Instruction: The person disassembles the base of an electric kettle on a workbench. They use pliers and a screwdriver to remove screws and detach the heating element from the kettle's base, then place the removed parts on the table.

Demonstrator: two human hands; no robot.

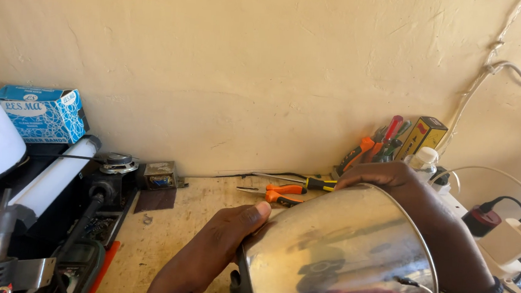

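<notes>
A shiny steel pot-like vessel (339, 252) lies tilted at the lower middle of the head view, its mirror side facing me. My left hand (222, 239) grips its left edge, thumb pressed on the metal. My right hand (406, 189) curls over the vessel's far top rim, and a beaded band shows on that wrist. A thin wire runs along the vessel's right rim. The vessel's base is cut off by the frame's bottom edge.
Orange-handled pliers (281, 194) lie on the wooden bench (166, 238) just beyond the vessel. Screwdrivers (378, 143) and a yellow-black box (421, 135) lean on the wall. A blue box (43, 114), white tube (53, 177) and dark tools crowd the left. White chargers (510, 240) sit right.
</notes>
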